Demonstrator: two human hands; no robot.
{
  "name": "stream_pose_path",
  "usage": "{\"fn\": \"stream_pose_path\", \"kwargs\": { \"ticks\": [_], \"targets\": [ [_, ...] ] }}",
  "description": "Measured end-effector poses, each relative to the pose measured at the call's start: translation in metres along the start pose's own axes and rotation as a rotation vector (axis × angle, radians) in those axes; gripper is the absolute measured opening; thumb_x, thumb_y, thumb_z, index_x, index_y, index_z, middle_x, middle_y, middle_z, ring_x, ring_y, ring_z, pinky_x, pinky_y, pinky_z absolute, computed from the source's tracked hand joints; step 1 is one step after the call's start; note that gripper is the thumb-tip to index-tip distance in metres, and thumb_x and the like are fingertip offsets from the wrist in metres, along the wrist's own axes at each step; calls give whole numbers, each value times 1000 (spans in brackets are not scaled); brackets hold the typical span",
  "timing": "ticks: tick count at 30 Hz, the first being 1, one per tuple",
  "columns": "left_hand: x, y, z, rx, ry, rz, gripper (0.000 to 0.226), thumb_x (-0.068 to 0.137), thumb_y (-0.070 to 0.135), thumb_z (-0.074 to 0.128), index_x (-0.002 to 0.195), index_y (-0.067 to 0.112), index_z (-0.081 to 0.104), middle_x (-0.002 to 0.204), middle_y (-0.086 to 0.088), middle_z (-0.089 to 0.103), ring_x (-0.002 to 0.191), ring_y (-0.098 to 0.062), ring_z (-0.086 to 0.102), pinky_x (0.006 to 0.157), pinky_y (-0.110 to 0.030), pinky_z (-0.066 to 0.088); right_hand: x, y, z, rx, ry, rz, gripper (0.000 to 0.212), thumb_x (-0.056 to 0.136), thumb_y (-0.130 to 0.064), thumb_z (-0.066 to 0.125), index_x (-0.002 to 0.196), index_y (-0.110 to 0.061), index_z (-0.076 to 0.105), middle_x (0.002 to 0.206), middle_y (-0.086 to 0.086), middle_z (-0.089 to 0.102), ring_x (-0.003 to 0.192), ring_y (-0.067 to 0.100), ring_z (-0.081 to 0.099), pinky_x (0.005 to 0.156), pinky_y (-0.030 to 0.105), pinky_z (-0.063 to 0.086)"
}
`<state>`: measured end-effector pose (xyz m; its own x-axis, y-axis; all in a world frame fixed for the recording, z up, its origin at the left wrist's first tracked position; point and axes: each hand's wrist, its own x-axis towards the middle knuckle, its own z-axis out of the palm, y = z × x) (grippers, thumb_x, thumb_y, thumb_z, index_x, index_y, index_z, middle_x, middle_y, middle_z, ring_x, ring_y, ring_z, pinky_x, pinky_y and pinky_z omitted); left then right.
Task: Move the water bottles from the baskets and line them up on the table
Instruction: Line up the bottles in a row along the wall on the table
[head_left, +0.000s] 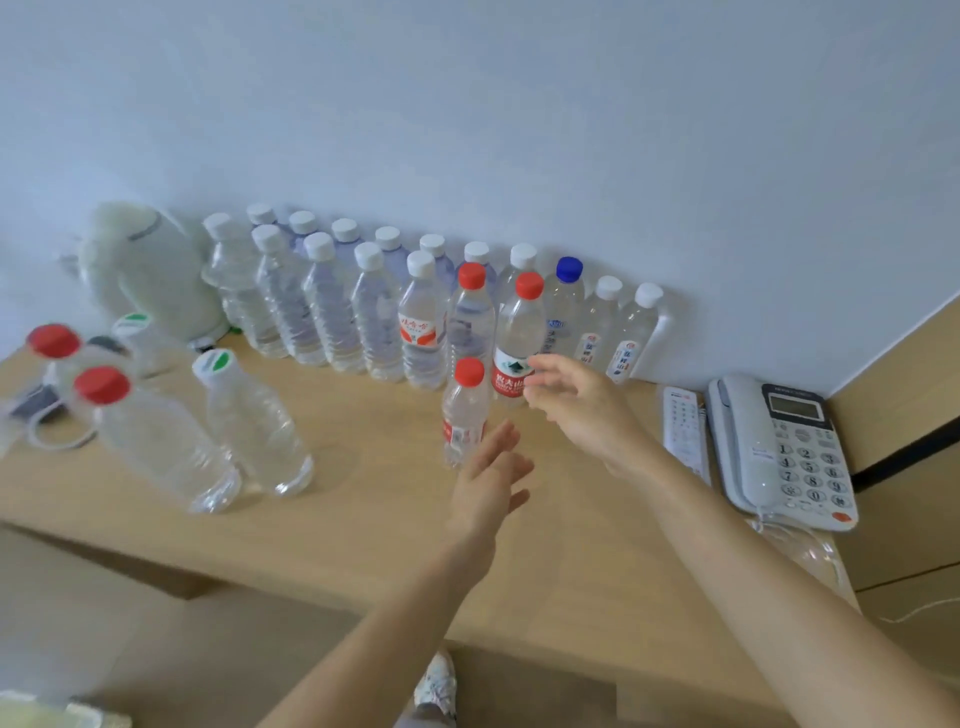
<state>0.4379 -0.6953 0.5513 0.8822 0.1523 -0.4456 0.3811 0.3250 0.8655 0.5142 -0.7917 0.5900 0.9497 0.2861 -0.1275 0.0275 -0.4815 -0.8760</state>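
Red-capped small clear plastic bottle (464, 410) upright on the pale wooden table (363, 519), in front of the lined-up bottles.
I see left hand (491, 480) and right hand (582, 402) open, empty, flanking it.

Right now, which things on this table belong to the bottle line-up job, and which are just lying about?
Job: rows of bottles by the wall; small red-capped bottle; loose bottles at left; left hand; right hand.

Lying about: telephone; remote; white kettle.
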Motion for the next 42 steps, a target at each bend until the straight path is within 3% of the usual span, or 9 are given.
{"fn": "stream_pose_path", "kwargs": {
  "ticks": [5, 9, 18, 23, 26, 32, 36, 40, 42],
  "targets": [
    [-51, -16, -50, -5, 132, 20, 33, 94, 9, 39, 118, 26, 53, 109, 13, 59, 97, -11, 61, 80, -25, 46, -38, -8, 52, 22, -150, -63, 23, 88, -20, 57, 109, -29, 61, 102, -11, 63, 104, 13, 61, 96, 36, 49],
    [-82, -15, -92, -56, 237, 30, 31, 95, 9, 38, 119, 22, 55, 115, 6, 60, 101, -16, 61, 79, -25, 45, -54, -30, 90, -20, -259, -140, 22, 88, -22, 57, 109, -24, 63, 90, -14, 62, 95, 8, 60, 96, 35, 48],
    [-114, 7, -205, -81, 358, 103, 24, 95, 13, 42, 105, 23, 62, 115, 5, 65, 104, -14, 63, 81, -25, 47, -65, -86, 185, -24, -371, -206, 16, 88, -25, 58, 102, -31, 62, 101, -10, 64, 99, 10, 61, 91, 31, 50],
    [-108, 29, -282, -35, 358, 121, 26, 95, 13, 42, 100, 26, 63, 113, 7, 66, 103, -12, 63, 82, -26, 47, -55, -128, 246, -21, -346, -203, 17, 88, -24, 58, 102, -30, 62, 99, -11, 63, 96, 8, 59, 96, 31, 48],
    [-101, 39, -314, 17, 331, 132, 26, 94, 14, 41, 100, 27, 63, 113, 8, 65, 104, -11, 62, 82, -26, 46, -51, -149, 269, -88, -338, -241, 24, 89, -24, 57, 112, -25, 62, 103, -13, 62, 98, 4, 57, 91, 21, 44],
    [-87, 65, -364, 116, 283, 182, 25, 94, 14, 41, 99, 28, 62, 111, 11, 63, 104, -11, 60, 82, -25, 46, -33, -189, 291, -5, -68, -315, 19, 87, -18, 60, 100, -30, 63, 92, -13, 65, 87, 10, 64, 83, 20, 51],
    [-76, 77, -370, 171, 236, 222, 25, 92, 13, 43, 98, 30, 61, 112, 11, 62, 103, -9, 59, 85, -24, 46, -22, -206, 297, -78, 52, -400, 25, 86, -12, 59, 110, -18, 63, 97, -8, 60, 88, 6, 57, 73, -2, 41],
    [-62, 83, -366, 209, 196, 220, 24, 91, 13, 45, 99, 31, 59, 101, 14, 60, 98, -8, 56, 87, -25, 46, -8, -199, 300, -274, 86, -456, 34, 84, -11, 60, 118, -17, 59, 118, 1, 54, 104, 14, 52, 89, 22, 46],
    [-56, 83, -367, 227, 180, 207, 23, 91, 14, 47, 103, 30, 59, 99, 14, 58, 98, -8, 55, 85, -24, 45, 0, -193, 301, -391, 37, -411, 38, 83, -14, 62, 121, -19, 57, 123, 1, 48, 108, 15, 50, 88, 18, 35]
  ]
}}
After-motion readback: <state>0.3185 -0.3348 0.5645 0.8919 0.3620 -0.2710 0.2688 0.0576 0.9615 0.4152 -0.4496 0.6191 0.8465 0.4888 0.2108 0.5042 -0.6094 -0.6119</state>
